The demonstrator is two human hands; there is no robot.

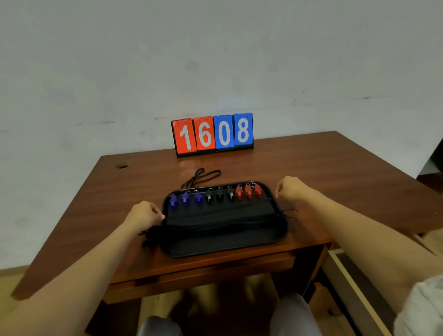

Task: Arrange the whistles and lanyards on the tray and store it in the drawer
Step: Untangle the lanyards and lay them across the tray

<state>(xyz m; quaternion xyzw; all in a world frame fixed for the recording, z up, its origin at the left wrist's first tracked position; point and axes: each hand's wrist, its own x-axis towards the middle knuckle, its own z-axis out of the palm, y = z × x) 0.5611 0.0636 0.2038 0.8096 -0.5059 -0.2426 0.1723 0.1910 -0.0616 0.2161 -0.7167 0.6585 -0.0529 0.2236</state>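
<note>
Sitting at a wooden table [305, 168], a person reaches both bare arms forward to a black tray [227, 242] near the front edge. Nine whistles lie in a row along the tray's far side: three blue whistles [185, 198] at the left, three black whistles [219, 194] in the middle, three red whistles [248, 191] at the right, grouped by colour. Black lanyards [218, 219] stretch straight across the tray below them, their ends spilling over both short sides. The left hand [144, 214] is curled at the tray's left end, fingers pressed together, seemingly pinching cord ends. The right hand [292, 189] is curled at the right end; whether it pinches a cord I cannot tell. Both appear to be pulling the cords taut and level. One loose lanyard [203, 176] lies on the table just behind the tray. A scoreboard [213, 135] reading 1608 stands at the back. An open drawer [349, 276] shows at the lower right, likely waiting for the tray.
</note>
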